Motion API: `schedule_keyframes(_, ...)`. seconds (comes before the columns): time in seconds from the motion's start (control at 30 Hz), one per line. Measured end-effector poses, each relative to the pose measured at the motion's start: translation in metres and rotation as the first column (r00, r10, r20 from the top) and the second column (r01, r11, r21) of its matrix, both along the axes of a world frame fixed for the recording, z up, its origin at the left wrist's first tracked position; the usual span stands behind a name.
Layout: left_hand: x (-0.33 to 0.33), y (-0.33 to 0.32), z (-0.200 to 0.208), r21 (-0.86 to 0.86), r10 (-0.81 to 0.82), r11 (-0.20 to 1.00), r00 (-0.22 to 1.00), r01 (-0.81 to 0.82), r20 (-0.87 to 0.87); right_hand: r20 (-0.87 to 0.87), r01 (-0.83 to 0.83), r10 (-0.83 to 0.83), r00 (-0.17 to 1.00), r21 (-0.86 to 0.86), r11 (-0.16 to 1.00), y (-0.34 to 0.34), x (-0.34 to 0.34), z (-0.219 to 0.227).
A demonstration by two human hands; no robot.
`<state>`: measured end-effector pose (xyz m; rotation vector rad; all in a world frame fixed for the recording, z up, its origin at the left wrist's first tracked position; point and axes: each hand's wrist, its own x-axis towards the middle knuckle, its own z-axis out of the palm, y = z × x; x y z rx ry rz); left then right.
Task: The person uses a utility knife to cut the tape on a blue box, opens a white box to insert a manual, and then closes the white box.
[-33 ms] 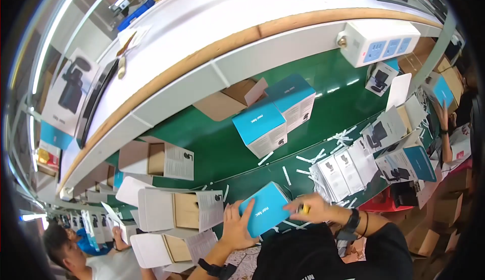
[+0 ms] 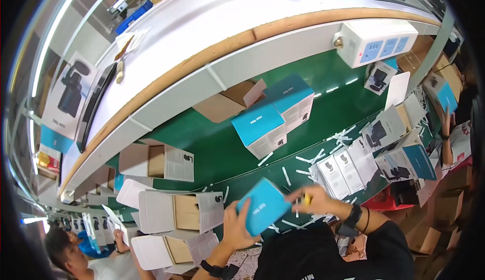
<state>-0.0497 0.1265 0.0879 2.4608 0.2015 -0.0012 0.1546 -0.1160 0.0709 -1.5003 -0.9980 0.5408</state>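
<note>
My left hand (image 2: 237,228) grips a blue-topped cardboard box (image 2: 265,208) by its left side, holding it tilted over the near edge of the green bench. At the box's right edge is my right hand (image 2: 314,201), its fingers curled round a small yellow object (image 2: 307,199) whose kind I cannot make out. The fingertips of that hand are at or close to the box; contact is hard to tell. Beyond them two closed blue and white boxes (image 2: 258,121) stand side by side on the green bench top (image 2: 328,98).
Open white boxes (image 2: 186,212) with brown insides stand to the left. White paper strips (image 2: 286,176) lie scattered near printed leaflets (image 2: 343,171). More boxes (image 2: 406,161) stand on the right. A white shelf (image 2: 202,37) with a socket block (image 2: 376,42) overhangs the bench. People sit at both sides.
The blue-topped box has turned and tilted slightly in my left hand. My right hand has shifted a little at its right edge, the yellow object still in its fingers.
</note>
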Motion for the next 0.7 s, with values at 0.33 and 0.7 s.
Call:
schedule_keyframes(0.33, 0.104, 0.090, -0.008, -0.170, 0.881, 0.457, 0.470, -0.873, -0.045, 0.457, 0.465, -0.330, 0.826, -0.224, 0.856, 0.151, 0.149, 0.068)
schedule_keyframes(0.7, 0.141, 0.114, -0.058, 0.125, 0.790, 0.519, 0.530, -0.846, 0.309, 0.958, 0.579, -0.096, 0.269, -0.081, 0.811, 0.252, 0.296, -0.028)
